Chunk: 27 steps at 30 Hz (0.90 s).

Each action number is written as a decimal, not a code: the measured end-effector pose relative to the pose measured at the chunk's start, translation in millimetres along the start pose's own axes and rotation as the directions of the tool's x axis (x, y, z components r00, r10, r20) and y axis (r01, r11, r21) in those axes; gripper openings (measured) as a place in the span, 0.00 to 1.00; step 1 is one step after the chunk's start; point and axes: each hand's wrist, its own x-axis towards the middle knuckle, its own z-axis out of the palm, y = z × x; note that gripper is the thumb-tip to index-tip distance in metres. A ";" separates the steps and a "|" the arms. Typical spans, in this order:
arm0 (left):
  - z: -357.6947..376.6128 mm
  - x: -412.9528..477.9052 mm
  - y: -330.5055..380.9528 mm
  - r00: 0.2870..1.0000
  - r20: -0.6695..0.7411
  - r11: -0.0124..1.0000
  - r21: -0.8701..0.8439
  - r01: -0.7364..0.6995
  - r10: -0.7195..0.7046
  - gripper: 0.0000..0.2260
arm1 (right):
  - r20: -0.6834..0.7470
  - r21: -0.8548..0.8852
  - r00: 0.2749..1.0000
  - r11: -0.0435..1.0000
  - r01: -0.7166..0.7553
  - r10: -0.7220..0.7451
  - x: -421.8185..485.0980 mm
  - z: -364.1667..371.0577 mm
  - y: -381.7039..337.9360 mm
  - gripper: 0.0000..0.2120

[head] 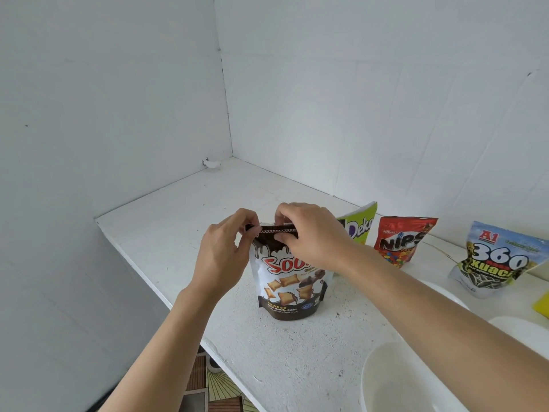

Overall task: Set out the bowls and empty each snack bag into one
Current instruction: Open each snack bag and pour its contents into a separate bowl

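Head camera view: a person's two bare hands meet at the top of a white-and-brown chocolate biscuit pouch (286,281), which stands upright on a white table (184,209) near the middle of the frame. The left hand (228,248) pinches the sealed top strip at its left corner, thumb and fingers curled over the edge, while the right hand (309,233) pinches the same strip just beside it, covering the right part of the pouch's top; the two hands are close together, both clamped on the seal. From the pouch, a green Deka bag (361,224) stands at about 2 o'clock, partly hidden behind the right wrist, with a red Nips bag (401,240) just beyond it and a 360 Kuaci sunflower-seed bag (499,260) farther out at 3 o'clock, all near the right-hand wall. A white bowl (395,379) sits at 5 o'clock at the table's near edge, a second white bowl (442,292) shows at 4 o'clock behind the right forearm, and a third white bowl (523,325) lies beyond it, near a yellow object (542,304) cut off by the frame's edge. Patterned flooring (217,388) shows below the table at 7 o'clock.
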 end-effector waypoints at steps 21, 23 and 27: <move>4.2 -2.0 2.2 1.000 0.026 1.000 -0.031 -0.001 0.002 0.08 | -0.145 0.115 0.981 0.987 -0.111 0.127 -40.4 -19.2 72.7 0.08; 6.4 -4.2 5.3 1.000 0.027 0.998 -0.062 0.005 -0.003 0.07 | -0.150 0.154 0.978 0.981 -0.121 0.144 -40.7 -17.8 72.4 0.08; 9.2 -7.8 10.1 1.000 0.022 0.996 -0.091 0.021 -0.019 0.06 | -0.127 0.222 0.979 0.966 -0.130 0.161 -40.6 -16.3 64.4 0.04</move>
